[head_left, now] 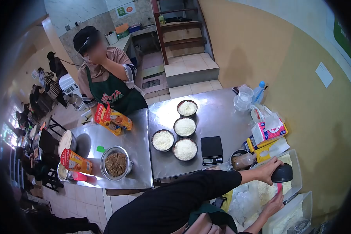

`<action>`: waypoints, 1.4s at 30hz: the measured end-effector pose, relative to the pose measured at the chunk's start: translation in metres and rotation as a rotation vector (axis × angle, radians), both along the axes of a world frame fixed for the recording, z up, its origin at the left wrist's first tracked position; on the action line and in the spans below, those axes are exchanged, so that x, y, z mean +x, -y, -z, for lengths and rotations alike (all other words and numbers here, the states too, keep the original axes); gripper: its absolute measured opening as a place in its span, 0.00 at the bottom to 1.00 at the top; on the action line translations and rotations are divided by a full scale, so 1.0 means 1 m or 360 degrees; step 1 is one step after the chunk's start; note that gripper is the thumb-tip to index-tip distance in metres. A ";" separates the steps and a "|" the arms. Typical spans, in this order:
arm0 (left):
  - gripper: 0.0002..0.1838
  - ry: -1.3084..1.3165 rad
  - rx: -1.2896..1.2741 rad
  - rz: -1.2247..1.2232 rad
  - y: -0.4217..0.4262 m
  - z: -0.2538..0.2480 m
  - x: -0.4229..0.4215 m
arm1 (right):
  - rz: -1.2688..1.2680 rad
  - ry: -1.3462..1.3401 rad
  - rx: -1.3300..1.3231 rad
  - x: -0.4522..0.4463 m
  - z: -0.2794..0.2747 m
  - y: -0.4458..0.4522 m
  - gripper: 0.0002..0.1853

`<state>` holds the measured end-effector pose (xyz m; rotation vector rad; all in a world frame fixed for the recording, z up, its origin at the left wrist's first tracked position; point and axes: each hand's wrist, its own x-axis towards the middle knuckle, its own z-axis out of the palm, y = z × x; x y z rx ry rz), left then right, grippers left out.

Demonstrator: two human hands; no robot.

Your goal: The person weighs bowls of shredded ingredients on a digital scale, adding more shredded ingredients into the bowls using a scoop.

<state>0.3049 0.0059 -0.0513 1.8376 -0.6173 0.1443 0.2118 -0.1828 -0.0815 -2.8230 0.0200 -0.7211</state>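
A small black bowl [282, 173], tipped on its side above a clear tub [297, 165] of white grated stuff, is held by my left hand [266, 172]. Just below it, my right hand [273, 204] is wrapped round a pink-red utensil [279, 188] that reaches up toward the bowl. Another clear tub [309, 206] with white contents lies nearest to my right forearm. On the steel table [234, 117] stand several black bowls filled with white shreds, among them one in front [185, 149] and one at the left [162, 140]. A black scale [211, 150] lies beside them.
A co-worker in a green apron [117, 96] stands across the table. Yellow-red packs [78, 162] and a steel bowl of brown filling [116, 163] are at the left. Tissues [267, 130], a jar [241, 160] and clear containers [244, 95] line the right side.
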 end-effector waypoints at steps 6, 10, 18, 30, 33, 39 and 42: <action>0.49 0.0029 -0.0099 -0.0080 0.000 0.003 -0.002 | -0.0099 -0.0251 -0.0008 -0.020 0.010 0.007 0.20; 0.49 -0.0082 -0.0247 -0.0287 -0.017 0.017 -0.001 | 0.0050 0.0063 0.0319 -0.015 0.027 0.023 0.18; 0.38 -0.1349 -0.1261 -0.0572 -0.142 0.012 -0.088 | 0.0262 -0.0217 0.0414 0.003 0.068 0.018 0.20; 0.27 -0.1270 -0.2110 -0.0985 -0.249 0.052 -0.101 | 0.0528 -0.0574 0.0130 0.010 0.027 -0.013 0.21; 0.27 -0.1295 -0.2171 -0.1056 -0.254 0.056 -0.097 | 0.0578 -0.0757 0.0183 0.007 0.035 -0.002 0.21; 0.29 -0.1435 -0.2288 -0.1077 -0.257 0.075 -0.082 | 0.0545 -0.0691 0.0149 0.002 0.035 -0.009 0.20; 0.26 -0.1515 -0.2281 -0.1118 -0.253 0.100 -0.077 | 0.0537 -0.0607 0.0252 0.000 0.028 -0.019 0.19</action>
